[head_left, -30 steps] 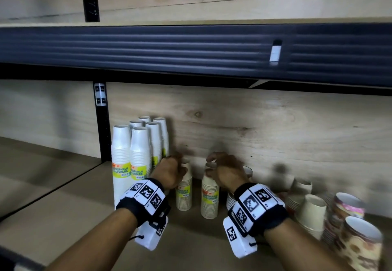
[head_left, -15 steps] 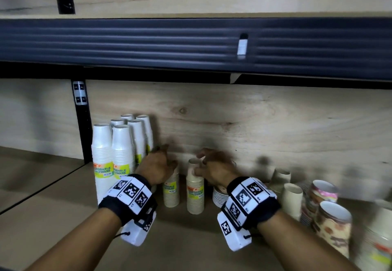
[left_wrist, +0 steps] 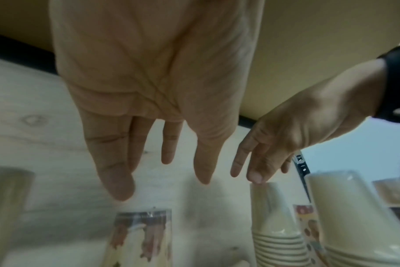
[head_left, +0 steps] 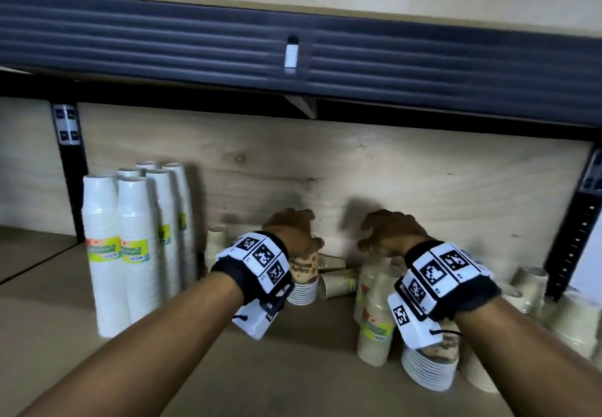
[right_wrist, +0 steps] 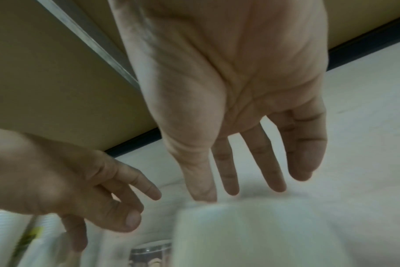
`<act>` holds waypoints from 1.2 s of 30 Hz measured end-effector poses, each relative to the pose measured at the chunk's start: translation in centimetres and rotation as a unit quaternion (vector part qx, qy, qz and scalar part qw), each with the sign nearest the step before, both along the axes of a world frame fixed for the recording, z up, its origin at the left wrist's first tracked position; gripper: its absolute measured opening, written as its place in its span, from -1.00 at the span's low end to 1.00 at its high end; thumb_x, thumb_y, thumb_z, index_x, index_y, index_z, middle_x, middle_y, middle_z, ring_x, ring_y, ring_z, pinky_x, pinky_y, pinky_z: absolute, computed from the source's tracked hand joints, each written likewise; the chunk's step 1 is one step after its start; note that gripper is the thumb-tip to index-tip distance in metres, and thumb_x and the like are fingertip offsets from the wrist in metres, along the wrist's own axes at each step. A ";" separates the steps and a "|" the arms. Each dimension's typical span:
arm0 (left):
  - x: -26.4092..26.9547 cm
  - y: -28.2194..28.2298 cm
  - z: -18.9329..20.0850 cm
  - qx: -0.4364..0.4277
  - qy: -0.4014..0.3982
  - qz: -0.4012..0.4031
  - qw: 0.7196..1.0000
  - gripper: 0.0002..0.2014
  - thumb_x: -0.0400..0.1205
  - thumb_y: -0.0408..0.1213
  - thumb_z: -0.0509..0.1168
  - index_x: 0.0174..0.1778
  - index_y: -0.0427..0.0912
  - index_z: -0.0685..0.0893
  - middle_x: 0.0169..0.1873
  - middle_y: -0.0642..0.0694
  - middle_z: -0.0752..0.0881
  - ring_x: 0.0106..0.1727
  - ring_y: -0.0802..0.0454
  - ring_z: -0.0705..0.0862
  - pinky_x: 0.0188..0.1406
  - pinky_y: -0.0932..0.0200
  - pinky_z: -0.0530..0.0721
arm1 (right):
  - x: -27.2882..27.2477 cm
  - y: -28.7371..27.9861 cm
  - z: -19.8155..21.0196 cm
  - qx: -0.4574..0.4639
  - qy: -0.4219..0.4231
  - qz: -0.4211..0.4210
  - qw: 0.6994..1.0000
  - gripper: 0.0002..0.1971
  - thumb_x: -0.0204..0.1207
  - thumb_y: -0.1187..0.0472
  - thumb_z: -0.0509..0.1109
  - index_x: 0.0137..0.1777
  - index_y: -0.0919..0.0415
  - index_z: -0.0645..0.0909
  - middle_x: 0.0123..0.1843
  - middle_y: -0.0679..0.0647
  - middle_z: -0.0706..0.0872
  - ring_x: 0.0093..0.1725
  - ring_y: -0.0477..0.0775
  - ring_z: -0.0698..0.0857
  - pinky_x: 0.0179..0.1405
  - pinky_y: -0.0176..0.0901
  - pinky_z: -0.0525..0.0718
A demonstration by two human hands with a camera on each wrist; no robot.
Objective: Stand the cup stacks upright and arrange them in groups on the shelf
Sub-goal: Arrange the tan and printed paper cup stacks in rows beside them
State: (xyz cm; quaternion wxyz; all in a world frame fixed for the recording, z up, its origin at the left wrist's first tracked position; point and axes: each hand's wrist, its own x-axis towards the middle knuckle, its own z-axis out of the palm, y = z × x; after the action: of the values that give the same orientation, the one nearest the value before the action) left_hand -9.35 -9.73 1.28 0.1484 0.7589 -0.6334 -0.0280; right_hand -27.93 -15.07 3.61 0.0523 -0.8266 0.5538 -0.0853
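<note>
My left hand (head_left: 293, 237) hangs over the shelf (head_left: 65, 335) with its fingers straight and a little spread, pointing down and holding nothing; the left wrist view shows the fingertips (left_wrist: 121, 187) above the wrapped top of a brown-patterned cup stack (head_left: 303, 278) without touching it. My right hand (head_left: 391, 232) is loose and unclenched too, palm down, fingers apart. In the right wrist view its fingertips (right_wrist: 203, 193) sit right at the top edge of a pale cup stack, but the blur there keeps me from telling whether they touch; in the left wrist view the thumb seems to meet the top of a cream stack (left_wrist: 276, 216).

The tall white cup stacks (head_left: 130, 247) stand upright in a tight group at the left, close to the black upright post (head_left: 70, 162), each with a yellow-green label. Just right of them, behind my left wrist, a short cream stack (head_left: 215, 240) stands near the wooden back panel (head_left: 423, 182). Between my hands, a few paper cups (head_left: 337, 281) lie on their sides against the back. Under my right wrist stand a cream stack with a label (head_left: 374, 328) and a patterned stack with white rims (head_left: 430, 371), close together. More cream cups (head_left: 531, 283) sit at the far right, blurred.
</note>
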 end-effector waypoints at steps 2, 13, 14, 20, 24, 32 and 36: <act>-0.6 -1.3 -0.5 0.027 0.003 0.002 1.000 -0.29 0.56 0.09 0.35 0.61 -0.01 0.30 0.52 -0.14 0.46 0.45 -0.19 0.51 0.40 -0.05 0.56 | -0.9 -0.4 -0.2 0.012 0.012 0.006 1.000 -0.49 0.49 -0.06 0.48 0.43 0.02 0.56 0.47 0.05 0.57 0.42 0.20 0.56 0.40 0.04 0.57; -0.8 -3.7 -3.4 0.048 -0.031 0.026 0.998 -0.52 0.66 -0.12 0.27 0.52 -0.12 0.45 0.45 -0.23 0.51 0.43 -0.25 0.51 0.33 0.00 0.53 | -1.7 -1.6 -1.1 0.039 -0.004 0.045 0.998 -0.59 0.49 0.07 0.52 0.34 0.11 0.68 0.40 0.05 0.64 0.36 0.12 0.62 0.31 -0.10 0.60; -0.8 -3.7 -3.5 0.042 -0.028 0.026 0.998 -0.51 0.66 -0.11 0.27 0.52 -0.13 0.45 0.44 -0.25 0.50 0.42 -0.26 0.51 0.33 0.00 0.52 | -1.6 -1.6 -1.1 0.038 -0.012 0.042 0.998 -0.60 0.47 0.08 0.54 0.30 0.12 0.70 0.37 0.06 0.67 0.32 0.12 0.64 0.29 -0.08 0.63; -0.6 -1.4 -2.9 0.010 -0.016 0.023 1.000 -0.55 0.63 -0.02 0.27 0.36 -0.19 0.52 0.36 -0.24 0.58 0.35 -0.24 0.57 0.24 0.04 0.53 | -1.0 -1.3 -0.8 0.024 -0.048 0.038 0.998 -0.57 0.35 0.00 0.62 0.21 0.03 0.66 0.30 0.02 0.65 0.23 0.10 0.64 0.06 -0.14 0.63; -0.3 1.2 -2.1 0.000 -0.035 0.009 0.999 -0.56 0.64 0.03 0.25 0.35 -0.15 0.56 0.38 -0.20 0.57 0.39 -0.22 0.54 0.28 0.03 0.54 | 0.0 -0.2 0.0 0.020 -0.061 0.045 0.997 -0.51 0.31 -0.02 0.66 0.21 0.04 0.63 0.29 0.02 0.64 0.17 0.09 0.65 -0.08 -0.20 0.64; 2.3 8.4 -1.2 -0.007 -0.034 0.067 0.997 -0.45 0.57 0.09 0.37 0.40 -0.14 0.56 0.37 -0.17 0.62 0.36 -0.15 0.60 0.23 0.08 0.55 | 3.5 5.0 0.7 0.008 -0.027 0.114 0.993 -0.59 0.38 -0.03 0.58 0.20 0.08 0.69 0.28 0.04 0.67 0.24 0.10 0.63 0.21 -0.11 0.62; 5.4 12.9 -1.3 0.001 -0.026 0.116 0.993 -0.44 0.49 0.13 0.42 0.33 -0.11 0.64 0.32 -0.11 0.65 0.32 -0.14 0.62 0.26 0.07 0.61 | 6.9 7.9 0.6 0.016 -0.024 0.152 0.988 -0.53 0.40 -0.02 0.59 0.27 0.09 0.63 0.30 0.04 0.67 0.22 0.08 0.64 0.13 -0.15 0.60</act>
State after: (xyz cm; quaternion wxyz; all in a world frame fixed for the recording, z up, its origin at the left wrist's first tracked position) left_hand -3.95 3.20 -0.02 0.1337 0.8279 -0.5446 0.0087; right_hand -21.08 -7.15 4.18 0.0913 -0.8981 0.4213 -0.0867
